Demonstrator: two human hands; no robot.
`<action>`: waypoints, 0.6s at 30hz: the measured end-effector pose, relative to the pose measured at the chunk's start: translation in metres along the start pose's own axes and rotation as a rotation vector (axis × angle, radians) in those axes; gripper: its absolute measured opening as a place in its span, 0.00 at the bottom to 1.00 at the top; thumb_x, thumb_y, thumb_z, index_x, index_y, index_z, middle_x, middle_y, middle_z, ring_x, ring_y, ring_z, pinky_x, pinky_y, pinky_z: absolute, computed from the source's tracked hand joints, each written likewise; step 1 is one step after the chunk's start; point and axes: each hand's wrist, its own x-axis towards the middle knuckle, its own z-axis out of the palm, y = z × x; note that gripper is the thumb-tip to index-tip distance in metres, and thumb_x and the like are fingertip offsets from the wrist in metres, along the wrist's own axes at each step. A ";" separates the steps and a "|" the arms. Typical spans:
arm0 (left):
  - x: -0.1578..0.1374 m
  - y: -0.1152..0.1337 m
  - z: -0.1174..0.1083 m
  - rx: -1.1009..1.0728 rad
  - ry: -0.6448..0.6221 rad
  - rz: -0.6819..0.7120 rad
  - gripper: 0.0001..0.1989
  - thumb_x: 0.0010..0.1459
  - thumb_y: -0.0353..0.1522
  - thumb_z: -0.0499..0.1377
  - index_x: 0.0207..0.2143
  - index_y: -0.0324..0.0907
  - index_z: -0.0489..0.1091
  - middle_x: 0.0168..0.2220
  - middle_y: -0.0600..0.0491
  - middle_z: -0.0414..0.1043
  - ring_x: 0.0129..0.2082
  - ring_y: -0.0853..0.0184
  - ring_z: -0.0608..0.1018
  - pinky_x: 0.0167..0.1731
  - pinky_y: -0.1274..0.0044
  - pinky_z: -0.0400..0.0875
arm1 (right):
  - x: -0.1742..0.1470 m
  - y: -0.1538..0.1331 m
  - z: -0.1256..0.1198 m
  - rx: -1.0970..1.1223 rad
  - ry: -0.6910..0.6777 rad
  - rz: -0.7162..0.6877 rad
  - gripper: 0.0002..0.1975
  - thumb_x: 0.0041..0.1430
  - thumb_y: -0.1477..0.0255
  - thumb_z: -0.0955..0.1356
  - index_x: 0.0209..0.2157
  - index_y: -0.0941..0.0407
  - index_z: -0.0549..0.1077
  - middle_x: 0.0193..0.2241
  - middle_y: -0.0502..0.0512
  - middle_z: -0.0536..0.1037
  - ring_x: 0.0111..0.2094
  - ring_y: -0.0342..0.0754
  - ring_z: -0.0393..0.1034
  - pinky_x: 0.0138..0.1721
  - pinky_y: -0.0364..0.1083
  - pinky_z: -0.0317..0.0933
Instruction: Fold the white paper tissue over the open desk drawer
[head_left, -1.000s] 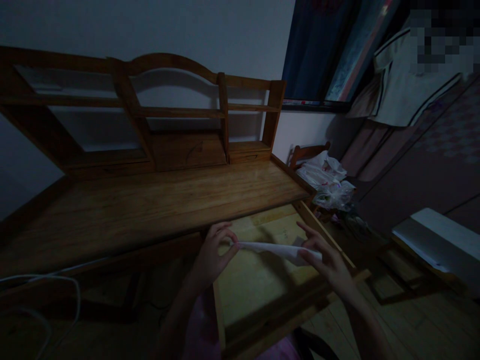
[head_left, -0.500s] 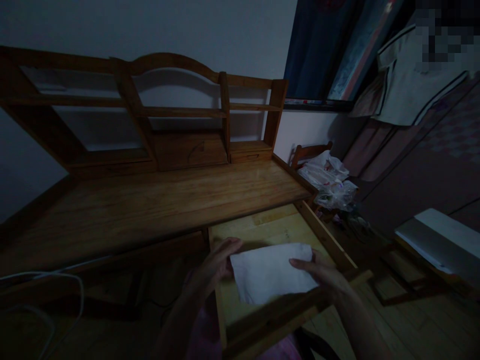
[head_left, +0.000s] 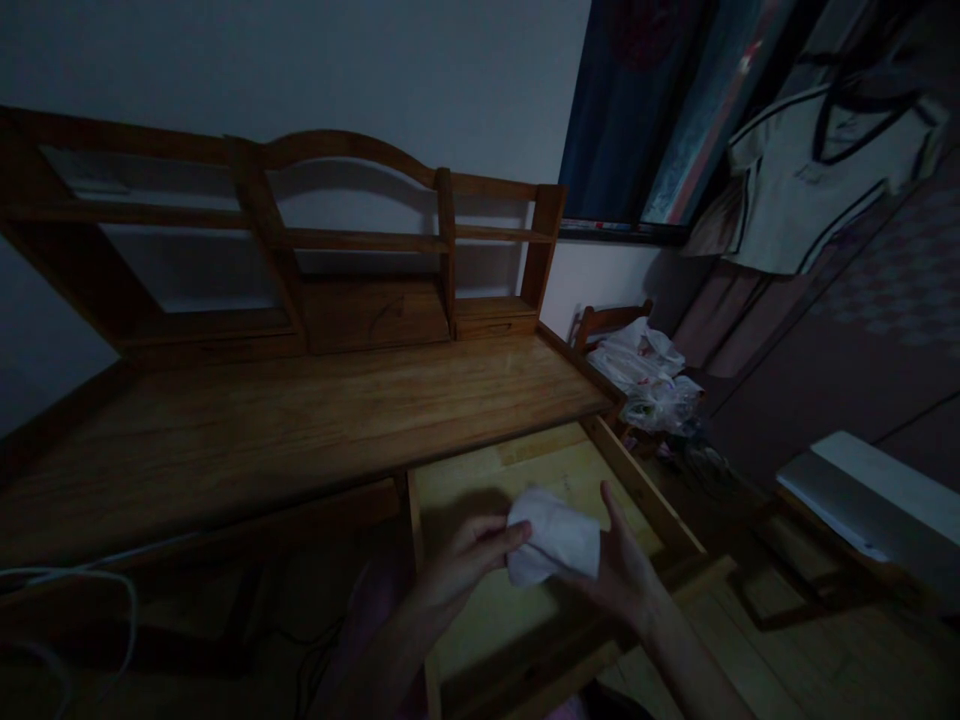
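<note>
Both our hands, left hand (head_left: 469, 560) and right hand (head_left: 622, 570), pinch the folded white paper tissue (head_left: 553, 537) above the open pale wooden drawer (head_left: 525, 620), mid-fold we judge, needing another tuck.

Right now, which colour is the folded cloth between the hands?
White; the folded cloth shows best in the head view.

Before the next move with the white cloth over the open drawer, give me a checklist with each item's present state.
1. White cloth held by both hands: ok; left hand pinches its left edge, right hand backs its right side.
2. Cloth folded compact, nothing trailing: ok; it is a small bunched pad.
3. Open drawer pulled out below the hands: ok.
4. Drawer floor bare where visible: ok; the part under the hands and cloth is hidden.
5. Desktop surface bare: ok.
6. Cloth clean or damp: cannot tell; the room is too dark.
</note>
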 end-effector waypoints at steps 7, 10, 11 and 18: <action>-0.008 0.003 -0.008 0.131 0.138 0.041 0.18 0.54 0.42 0.63 0.37 0.35 0.76 0.37 0.45 0.75 0.35 0.66 0.74 0.38 0.76 0.66 | -0.008 0.023 0.020 -0.236 0.031 -0.157 0.28 0.58 0.48 0.68 0.42 0.61 0.77 0.35 0.62 0.76 0.36 0.55 0.71 0.37 0.47 0.65; -0.008 0.006 -0.011 0.164 0.085 0.074 0.19 0.52 0.40 0.65 0.41 0.35 0.75 0.40 0.45 0.76 0.38 0.63 0.76 0.41 0.74 0.67 | -0.010 0.020 0.024 -0.476 0.101 -0.305 0.19 0.56 0.58 0.74 0.38 0.60 0.77 0.30 0.56 0.75 0.29 0.48 0.68 0.30 0.42 0.60; -0.008 0.007 -0.012 0.160 0.066 0.082 0.19 0.52 0.39 0.65 0.42 0.36 0.75 0.40 0.45 0.76 0.39 0.63 0.76 0.41 0.74 0.67 | -0.012 0.019 0.025 -0.533 0.097 -0.332 0.17 0.56 0.60 0.74 0.38 0.60 0.77 0.30 0.55 0.75 0.28 0.47 0.67 0.29 0.41 0.58; -0.013 0.012 -0.013 0.144 0.026 0.159 0.17 0.58 0.38 0.59 0.47 0.39 0.74 0.43 0.46 0.75 0.38 0.65 0.76 0.43 0.73 0.67 | -0.017 0.012 0.024 -0.644 0.091 -0.413 0.16 0.60 0.61 0.71 0.44 0.58 0.74 0.23 0.49 0.67 0.25 0.43 0.59 0.26 0.40 0.51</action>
